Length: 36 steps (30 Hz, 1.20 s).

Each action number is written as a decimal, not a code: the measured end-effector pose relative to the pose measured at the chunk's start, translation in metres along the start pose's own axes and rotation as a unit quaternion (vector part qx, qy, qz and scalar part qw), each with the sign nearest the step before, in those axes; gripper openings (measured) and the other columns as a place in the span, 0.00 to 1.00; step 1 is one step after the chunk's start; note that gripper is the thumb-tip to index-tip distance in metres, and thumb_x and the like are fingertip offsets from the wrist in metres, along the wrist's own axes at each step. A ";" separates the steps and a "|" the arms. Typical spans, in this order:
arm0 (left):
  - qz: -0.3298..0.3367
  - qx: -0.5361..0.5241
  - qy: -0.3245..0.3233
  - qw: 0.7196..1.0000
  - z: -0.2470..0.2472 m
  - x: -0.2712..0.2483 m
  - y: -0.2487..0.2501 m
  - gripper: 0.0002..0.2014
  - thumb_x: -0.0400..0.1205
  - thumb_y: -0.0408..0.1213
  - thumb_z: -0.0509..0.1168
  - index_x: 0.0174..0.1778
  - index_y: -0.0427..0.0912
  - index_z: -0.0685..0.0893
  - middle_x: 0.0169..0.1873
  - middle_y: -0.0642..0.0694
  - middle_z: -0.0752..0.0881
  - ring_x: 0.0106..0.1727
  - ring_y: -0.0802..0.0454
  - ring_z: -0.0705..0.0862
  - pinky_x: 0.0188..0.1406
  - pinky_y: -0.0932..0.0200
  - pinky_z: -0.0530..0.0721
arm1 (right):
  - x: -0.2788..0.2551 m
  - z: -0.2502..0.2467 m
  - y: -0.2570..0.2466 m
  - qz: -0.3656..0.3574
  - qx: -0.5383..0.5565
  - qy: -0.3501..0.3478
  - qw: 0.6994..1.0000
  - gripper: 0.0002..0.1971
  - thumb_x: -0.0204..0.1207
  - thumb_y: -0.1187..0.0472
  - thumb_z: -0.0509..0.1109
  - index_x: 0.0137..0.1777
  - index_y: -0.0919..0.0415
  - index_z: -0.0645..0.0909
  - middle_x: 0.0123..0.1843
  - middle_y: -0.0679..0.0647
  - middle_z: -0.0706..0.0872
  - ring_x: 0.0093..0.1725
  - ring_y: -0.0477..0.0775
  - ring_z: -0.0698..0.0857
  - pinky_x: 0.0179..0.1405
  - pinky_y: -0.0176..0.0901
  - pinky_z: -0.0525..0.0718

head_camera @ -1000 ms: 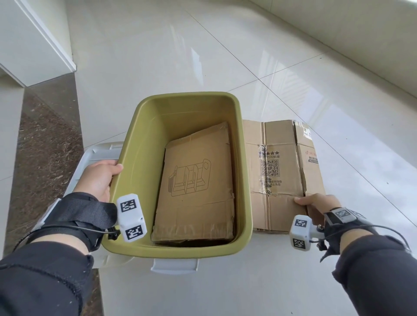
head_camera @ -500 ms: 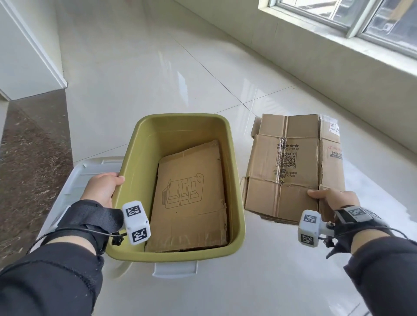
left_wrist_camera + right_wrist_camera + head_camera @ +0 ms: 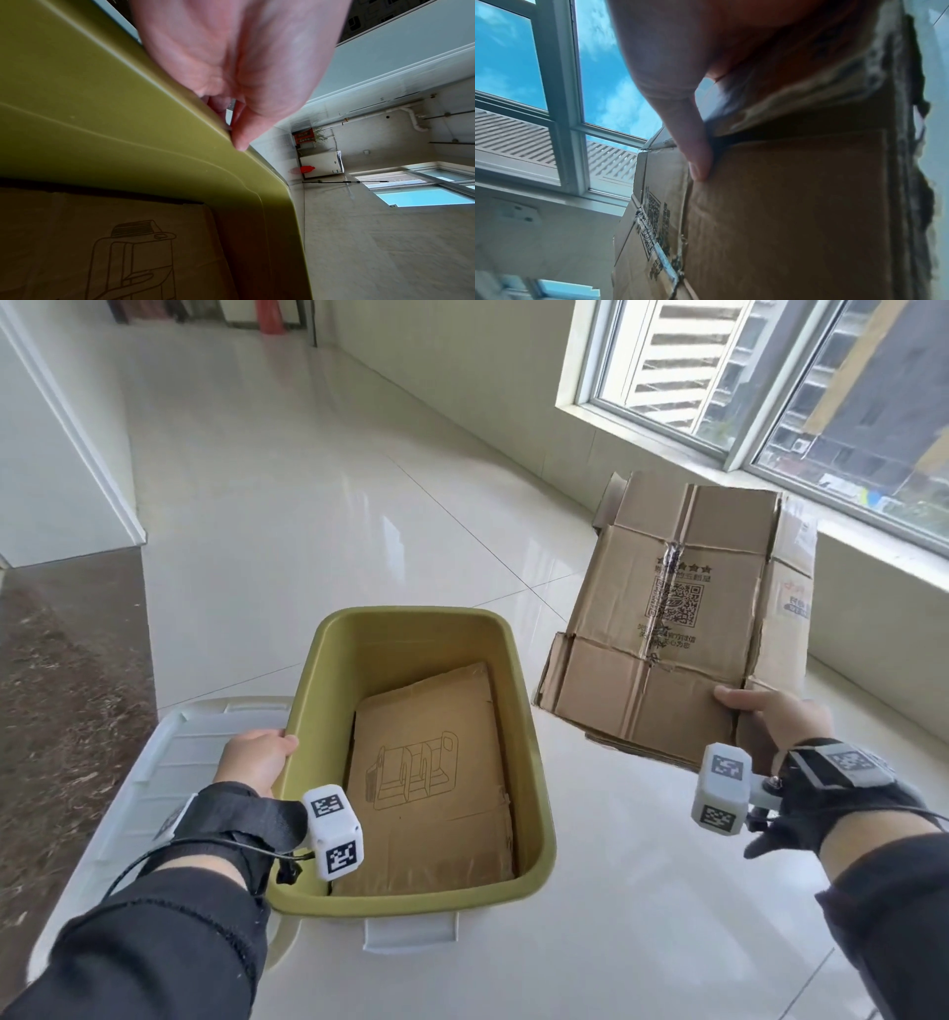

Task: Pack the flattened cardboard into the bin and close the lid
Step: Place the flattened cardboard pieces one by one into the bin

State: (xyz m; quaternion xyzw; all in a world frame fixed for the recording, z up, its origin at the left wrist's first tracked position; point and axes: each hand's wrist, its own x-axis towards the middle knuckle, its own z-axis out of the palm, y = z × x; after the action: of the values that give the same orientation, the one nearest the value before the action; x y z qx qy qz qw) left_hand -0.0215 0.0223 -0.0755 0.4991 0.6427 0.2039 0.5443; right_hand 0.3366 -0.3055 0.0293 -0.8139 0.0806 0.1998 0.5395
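Flattened cardboard [image 3: 672, 629]: raised higher off floor than 0.5 s ago, right of bin [image 3: 308, 706]; right hand [image 3: 775, 719] fingers pinching near edge; left hand [image 3: 257, 755] fingers gripping bin rim; 1 sheet [image 3: 431, 778] inside.

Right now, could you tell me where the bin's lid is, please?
In the head view the white lid lies flat on the floor at lower left, beside the green bin and partly under it, below the left hand gripping the bin's rim.

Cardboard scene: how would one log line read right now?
left hand grips bin rim | right hand holds flattened cardboard aloft | lid off
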 end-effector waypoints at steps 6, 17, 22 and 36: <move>-0.007 -0.004 -0.011 1.000 0.002 0.005 -0.004 0.21 0.80 0.33 0.64 0.71 0.35 0.79 0.65 0.33 0.84 0.66 0.31 0.82 0.71 0.35 0.76 | -0.026 0.022 -0.018 -0.023 0.015 -0.057 0.998 0.13 0.61 0.63 0.81 0.33 0.61 0.76 0.26 0.54 0.76 0.24 0.54 0.75 0.27 0.42 0.78; -0.008 -0.038 -0.026 0.999 0.002 0.022 -0.015 0.24 0.77 0.34 0.66 0.71 0.32 0.78 0.65 0.32 0.84 0.67 0.31 0.82 0.70 0.33 0.76 | -0.066 0.073 -0.021 -0.060 -0.058 -0.124 0.989 0.15 0.57 0.63 0.83 0.39 0.65 0.81 0.37 0.60 0.86 0.33 0.60 0.84 0.31 0.47 0.83; -0.006 -0.043 -0.043 0.998 0.002 0.030 -0.020 0.30 0.70 0.39 0.66 0.71 0.35 0.79 0.66 0.33 0.84 0.67 0.32 0.82 0.70 0.34 0.77 | -0.085 0.092 -0.014 -0.064 -0.080 -0.124 0.987 0.15 0.54 0.63 0.84 0.36 0.62 0.81 0.38 0.60 0.87 0.39 0.62 0.87 0.50 0.59 0.88; -0.022 -0.057 -0.054 0.997 0.008 0.012 -0.012 0.24 0.80 0.31 0.64 0.74 0.34 0.75 0.70 0.32 0.80 0.71 0.32 0.79 0.71 0.33 0.76 | -0.124 0.136 0.004 -0.061 -0.239 -0.118 0.962 0.38 0.46 0.49 0.83 0.58 0.57 0.72 0.44 0.56 0.87 0.42 0.59 0.88 0.44 0.55 0.89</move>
State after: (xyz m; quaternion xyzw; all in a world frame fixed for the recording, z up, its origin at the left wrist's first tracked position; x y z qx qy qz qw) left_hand -0.0180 0.0254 -0.0944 0.4633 0.6102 0.2009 0.6104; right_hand 0.1905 -0.1943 0.0309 -0.8933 -0.0839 0.2747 0.3458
